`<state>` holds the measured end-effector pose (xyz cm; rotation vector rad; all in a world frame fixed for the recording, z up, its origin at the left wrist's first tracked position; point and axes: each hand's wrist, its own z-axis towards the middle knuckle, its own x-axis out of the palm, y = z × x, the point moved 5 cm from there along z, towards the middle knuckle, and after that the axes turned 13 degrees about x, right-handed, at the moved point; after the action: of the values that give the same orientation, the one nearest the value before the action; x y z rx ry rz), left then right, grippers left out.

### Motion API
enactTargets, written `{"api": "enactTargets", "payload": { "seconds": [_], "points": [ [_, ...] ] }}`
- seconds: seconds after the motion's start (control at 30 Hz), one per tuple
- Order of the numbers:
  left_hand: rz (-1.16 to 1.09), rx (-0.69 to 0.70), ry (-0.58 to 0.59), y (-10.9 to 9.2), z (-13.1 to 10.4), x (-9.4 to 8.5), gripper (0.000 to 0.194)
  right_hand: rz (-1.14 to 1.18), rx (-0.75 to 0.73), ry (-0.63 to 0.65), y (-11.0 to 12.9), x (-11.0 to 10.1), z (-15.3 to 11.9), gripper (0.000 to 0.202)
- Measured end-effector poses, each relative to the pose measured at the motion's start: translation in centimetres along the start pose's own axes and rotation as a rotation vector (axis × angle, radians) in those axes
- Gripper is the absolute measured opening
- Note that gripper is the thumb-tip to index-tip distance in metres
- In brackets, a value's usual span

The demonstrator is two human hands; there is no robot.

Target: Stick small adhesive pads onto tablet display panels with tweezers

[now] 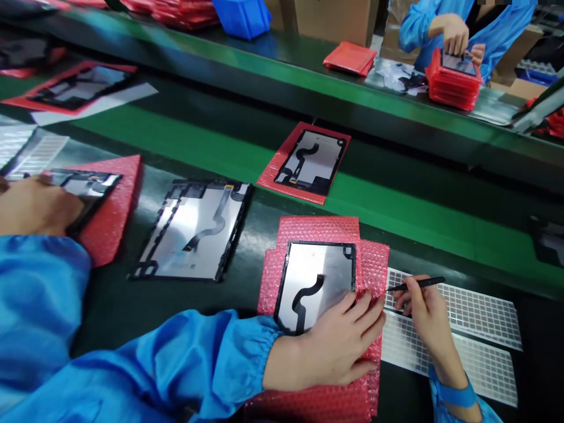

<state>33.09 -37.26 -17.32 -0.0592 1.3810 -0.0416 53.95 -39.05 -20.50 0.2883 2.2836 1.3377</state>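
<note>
My left hand (332, 343) lies flat with fingers stretched, across the lower right of a display panel (308, 264) and the pink bubble-wrap bag (374, 264) beside it. The panel rests on stacked bubble-wrap bags; a dark, curved flex cable (306, 296) runs over its silvery back. My right hand (429, 314) pinches black tweezers (425, 283), whose tip points left near the edge of the bag. Beneath that hand are two sheets of small square stickers, an upper sheet (482, 311) and a lower sheet (487, 364).
Another panel (202, 232) lies to the left. A co-worker's hand (42, 202) works on a panel at far left. On the green conveyor belt (379, 214) sits a panel on a red bag (324, 155). Across the line, a person handles a red stack (453, 88). A blue bin (242, 17) stands behind.
</note>
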Motion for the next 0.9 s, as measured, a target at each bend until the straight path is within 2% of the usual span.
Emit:
{"api": "enactTargets", "payload": {
  "seconds": [0.27,0.4,0.5,0.57,0.63,0.73,0.9],
  "points": [
    [0.031,0.018,0.023,0.3,-0.1,-0.4,0.077,0.175,0.050,-0.042,0.8,-1.1,0.2,0.059],
    [0.034,0.012,-0.035,0.0,-0.7,-2.0,0.070,0.174,0.036,-0.026,1.6,-1.0,-0.2,0.055],
    [-0.011,0.059,-0.131,-1.1,-1.7,-3.9,0.053,0.178,0.013,0.039,2.3,0.5,-0.8,0.050],
    [-0.079,0.036,-0.151,-1.5,-2.6,-4.4,0.045,0.189,0.029,0.116,2.6,2.2,-1.1,0.047],
    [-0.131,-0.058,-0.127,-1.2,-3.4,-4.1,0.044,0.198,0.060,0.187,2.7,3.9,-1.1,0.044],
    [-0.141,-0.211,-0.077,0.0,-4.4,-2.8,0.055,0.194,0.070,0.262,2.9,5.8,-0.6,0.043],
    [-0.124,-0.266,-0.049,1.3,-4.6,-2.0,0.062,0.167,0.059,0.374,3.4,7.0,0.1,0.042]
  ]
}}
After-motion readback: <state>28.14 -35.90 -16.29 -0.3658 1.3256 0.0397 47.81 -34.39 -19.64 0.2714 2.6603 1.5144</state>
